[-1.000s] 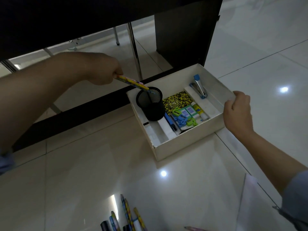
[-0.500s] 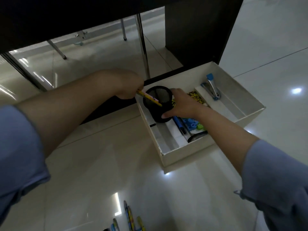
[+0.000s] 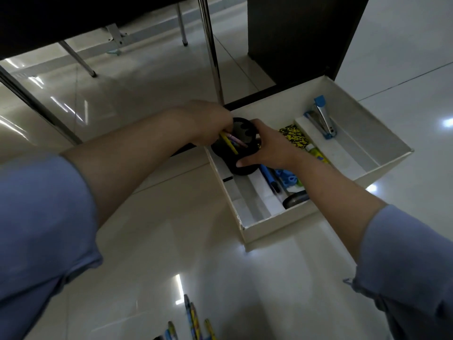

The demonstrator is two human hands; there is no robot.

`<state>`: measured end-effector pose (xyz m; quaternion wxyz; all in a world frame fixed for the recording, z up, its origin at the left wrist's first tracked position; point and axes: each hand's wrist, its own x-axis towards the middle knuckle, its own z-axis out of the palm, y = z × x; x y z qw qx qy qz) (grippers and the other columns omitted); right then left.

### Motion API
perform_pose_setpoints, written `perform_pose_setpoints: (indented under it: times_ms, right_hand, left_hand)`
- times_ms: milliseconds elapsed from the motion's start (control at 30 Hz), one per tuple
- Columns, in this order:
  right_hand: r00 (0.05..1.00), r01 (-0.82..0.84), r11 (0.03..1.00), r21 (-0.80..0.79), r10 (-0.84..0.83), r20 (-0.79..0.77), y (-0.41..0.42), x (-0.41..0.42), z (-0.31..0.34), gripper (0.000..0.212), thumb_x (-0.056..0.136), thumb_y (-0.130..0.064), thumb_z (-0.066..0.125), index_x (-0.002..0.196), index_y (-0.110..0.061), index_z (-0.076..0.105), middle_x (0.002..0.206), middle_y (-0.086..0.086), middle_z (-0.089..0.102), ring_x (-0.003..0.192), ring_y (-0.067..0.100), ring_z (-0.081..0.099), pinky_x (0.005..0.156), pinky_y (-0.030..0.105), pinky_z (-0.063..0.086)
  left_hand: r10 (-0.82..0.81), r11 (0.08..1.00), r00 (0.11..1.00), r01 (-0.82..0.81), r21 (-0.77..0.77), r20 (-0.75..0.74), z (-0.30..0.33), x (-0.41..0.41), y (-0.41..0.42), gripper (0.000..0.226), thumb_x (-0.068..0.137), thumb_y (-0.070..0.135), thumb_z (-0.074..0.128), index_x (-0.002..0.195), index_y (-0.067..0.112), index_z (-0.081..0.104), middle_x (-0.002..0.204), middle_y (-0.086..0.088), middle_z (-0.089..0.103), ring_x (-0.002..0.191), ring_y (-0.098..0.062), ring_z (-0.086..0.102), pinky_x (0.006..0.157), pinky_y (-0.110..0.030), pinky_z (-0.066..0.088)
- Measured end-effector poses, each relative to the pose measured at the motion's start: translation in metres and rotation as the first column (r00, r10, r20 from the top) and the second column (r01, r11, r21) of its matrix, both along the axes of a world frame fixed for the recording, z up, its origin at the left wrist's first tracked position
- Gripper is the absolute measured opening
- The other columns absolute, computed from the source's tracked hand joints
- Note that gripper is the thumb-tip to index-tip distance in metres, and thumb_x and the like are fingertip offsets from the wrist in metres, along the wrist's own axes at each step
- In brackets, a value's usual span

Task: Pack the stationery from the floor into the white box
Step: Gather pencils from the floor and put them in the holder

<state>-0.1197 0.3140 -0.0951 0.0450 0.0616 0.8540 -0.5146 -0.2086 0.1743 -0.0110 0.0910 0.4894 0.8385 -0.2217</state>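
Left hand (image 3: 208, 123) over the far-left rim of the black mesh pen cup (image 3: 236, 153), fingers curled round a yellow pencil (image 3: 228, 142) with its tip already inside the cup; a pink one (image 3: 237, 141) leaning beside it, can't tell whether gripped too. Right hand (image 3: 267, 146) clamped on the cup's right side, thumb on the near wall, steadying it. Cup upright in the left compartment of the white box (image 3: 282, 225), box on the floor (image 3: 152, 241) against the dark desk base. Key relation: pencil's long axis tilted, top toward left hand, point down-right into the cup mouth, so probably just a release straight down; left hand clearly the working one, right only bracing. Counted in the box: one cup, one stapler (image 3: 321, 119) in the right compartment, one yellow-black notebook (image 3: 295, 137), one glue stick (image 3: 316, 153), one blue pen (image 3: 268, 177), one roll of tape (image 3: 295, 200), a small blue-green cluster (image 3: 289, 180) too blurred to count. Remaining pens (image 3: 193, 320) on the floor at the bottom edge, near the person, well apart from the box: at least four visible, long axes roughly pointing away, frame cutting them off. Likely many trips left.
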Motion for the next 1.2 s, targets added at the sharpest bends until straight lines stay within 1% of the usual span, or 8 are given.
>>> perform_pose_setpoints:
  times_ms: [133,267,433,700,933,1067,1133,1200]
  right_hand:
    - [1.0,-0.003,1.0,0.013,0.003,-0.011,0.0,0.0,-0.001,0.078,0.062,-0.016,0.085,0.126,-0.018,0.041,0.113,-0.005,0.053,0.104,0.012,0.052,0.082,0.024,0.044]
    - [1.0,-0.01,1.0,0.026,0.011,-0.022,-0.001,-0.001,-0.002,0.078,0.063,-0.016,0.085,0.127,-0.017,0.04,0.113,-0.005,0.053,0.103,0.011,0.051,0.081,0.023,0.042]
    - [0.999,-0.016,1.0,0.021,0.017,-0.034,0.0,-0.001,-0.004,0.078,0.061,-0.017,0.086,0.125,-0.015,0.041,0.117,-0.001,0.055,0.107,0.014,0.052,0.088,0.028,0.047]
    - [0.999,-0.018,0.999,0.047,0.019,-0.039,0.0,0.0,-0.004,0.079,0.062,-0.02,0.086,0.126,-0.016,0.041,0.121,0.0,0.055,0.109,0.013,0.052,0.09,0.027,0.047]
    - [1.0,-0.013,0.99,0.137,0.014,-0.007,-0.004,0.005,0.004,0.088,0.063,-0.018,0.085,0.135,-0.013,0.036,0.132,0.005,0.051,0.112,0.011,0.046,0.094,0.026,0.042]
    - [0.997,0.008,0.982,0.187,-0.022,0.074,-0.004,0.013,0.013,0.098,0.07,-0.017,0.081,0.147,-0.013,0.02,0.143,0.011,0.04,0.129,0.022,0.042,0.097,0.026,0.038]
    - [0.995,0.043,0.963,0.265,-0.065,0.076,-0.003,0.026,0.021,0.088,0.076,-0.018,0.075,0.146,-0.013,0.023,0.144,0.013,0.04,0.13,0.023,0.042,0.093,0.021,0.037]
    - [0.989,0.148,0.94,0.308,-0.138,-0.054,-0.003,0.046,0.029,0.064,0.082,-0.016,0.068,0.139,-0.011,0.04,0.136,0.013,0.049,0.123,0.02,0.049,0.091,0.014,0.037]
  left_hand:
    - [-0.02,0.999,1.0,0.02,0.026,-0.014,-0.004,0.003,0.006,0.036,0.087,0.009,0.053,0.123,0.015,0.057,0.108,-0.012,0.059,0.093,-0.029,0.057,0.051,-0.026,0.028]
    - [-0.025,0.998,0.997,0.021,0.052,0.07,-0.002,0.0,0.002,0.032,0.09,0.027,0.057,0.12,0.019,0.06,0.107,-0.008,0.057,0.092,-0.025,0.055,0.062,-0.03,0.035]
    - [-0.025,0.963,0.994,-0.004,0.27,0.104,-0.003,0.007,-0.006,0.031,0.097,0.025,0.041,0.118,0.013,0.061,0.111,-0.013,0.051,0.104,-0.029,0.048,0.083,-0.043,0.043]
    - [-0.03,0.797,0.998,-0.008,0.605,0.053,0.003,0.027,-0.044,0.037,0.085,0.018,0.044,0.117,0.013,0.062,0.11,-0.015,0.055,0.105,-0.034,0.048,0.081,-0.044,0.043]
    - [0.07,0.515,0.987,-0.158,0.843,0.142,-0.018,0.107,-0.103,0.022,0.088,0.012,0.053,0.105,0.01,0.066,0.096,-0.009,0.055,0.09,-0.025,0.051,0.08,-0.03,0.039]
    - [0.197,0.333,0.911,-0.409,0.85,0.362,-0.048,0.144,-0.113,0.031,0.087,0.028,0.052,0.113,0.016,0.062,0.11,-0.002,0.049,0.107,-0.014,0.048,0.093,-0.015,0.034]
    - [0.254,0.216,0.836,-0.54,0.814,0.487,-0.056,0.152,-0.1,0.042,0.086,0.038,0.052,0.124,0.018,0.054,0.118,0.002,0.042,0.115,-0.006,0.04,0.096,-0.003,0.025]
    - [0.287,0.128,0.743,-0.655,0.745,0.604,-0.062,0.158,-0.081,0.054,0.089,0.042,0.052,0.137,0.018,0.04,0.128,0.001,0.036,0.124,-0.008,0.033,0.097,-0.003,0.019]
